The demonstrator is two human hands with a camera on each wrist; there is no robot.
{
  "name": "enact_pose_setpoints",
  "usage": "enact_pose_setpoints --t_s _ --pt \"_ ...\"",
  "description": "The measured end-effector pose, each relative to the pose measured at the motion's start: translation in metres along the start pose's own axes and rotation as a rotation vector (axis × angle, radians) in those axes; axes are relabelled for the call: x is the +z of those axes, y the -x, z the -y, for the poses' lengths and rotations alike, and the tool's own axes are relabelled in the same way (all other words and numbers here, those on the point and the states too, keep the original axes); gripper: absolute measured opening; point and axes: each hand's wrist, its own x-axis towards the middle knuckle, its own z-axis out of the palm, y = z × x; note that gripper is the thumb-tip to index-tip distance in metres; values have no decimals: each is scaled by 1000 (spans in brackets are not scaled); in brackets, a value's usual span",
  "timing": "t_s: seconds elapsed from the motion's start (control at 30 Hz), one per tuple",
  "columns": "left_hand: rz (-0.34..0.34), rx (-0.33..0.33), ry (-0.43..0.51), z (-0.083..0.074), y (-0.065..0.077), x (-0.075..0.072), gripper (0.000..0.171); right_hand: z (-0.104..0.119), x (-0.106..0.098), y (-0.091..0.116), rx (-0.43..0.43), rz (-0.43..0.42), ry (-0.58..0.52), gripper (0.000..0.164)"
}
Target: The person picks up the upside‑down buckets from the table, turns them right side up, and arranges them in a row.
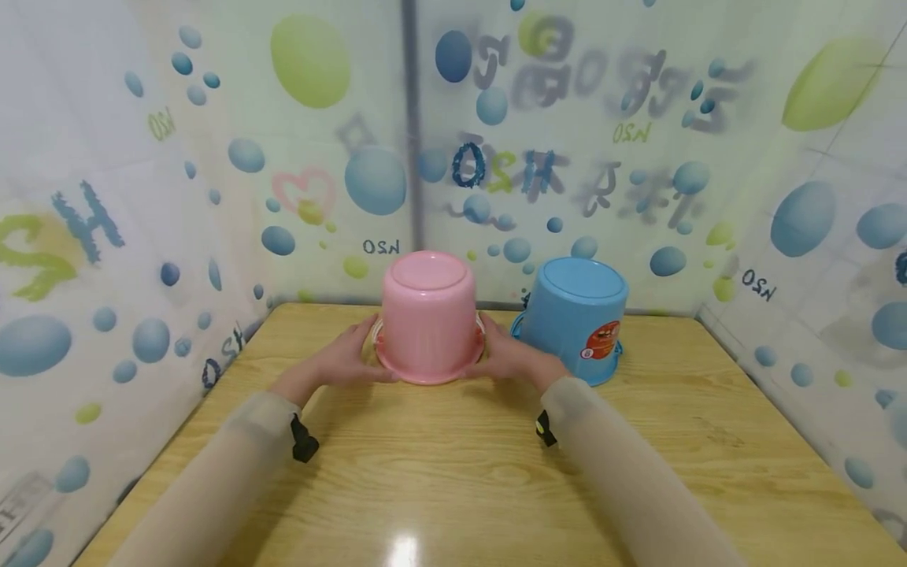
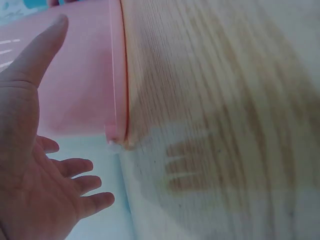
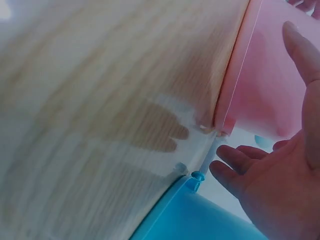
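A pink bucket (image 1: 429, 323) stands upside down on the wooden table, rim down. My left hand (image 1: 347, 354) is at its left side, thumb stretched across the front near the rim. In the left wrist view, the left hand's fingers (image 2: 90, 185) are spread and relaxed beside the bucket. On the opposite side is my right hand (image 1: 510, 354), its thumb also at the front near the rim. The right hand's fingers (image 3: 235, 160) look loose and slightly bent in the right wrist view, between the pink bucket and a blue bucket. Whether either hand touches the pink wall cannot be told.
The blue bucket (image 1: 577, 315), also upside down, stands just right of the right hand and bears a red label (image 1: 601, 340). Patterned curtains (image 1: 340, 197) close off the back and both sides of the table (image 1: 439, 472).
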Motion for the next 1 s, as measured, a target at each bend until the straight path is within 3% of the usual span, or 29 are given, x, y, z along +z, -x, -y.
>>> enact_pose_setpoints --t_s 0.3,0.53,0.67,1.0 --pt "73 -70 54 6 -12 0 146 -2 8 -16 45 11 -23 139" --pt "72 -3 78 10 -20 5 142 -3 10 -26 110 -3 -20 141" --pt "97 -15 93 10 -23 8 142 -1 9 -26 136 17 -18 141" --pt "39 1 92 10 -27 13 129 -1 10 -24 108 16 49 133"
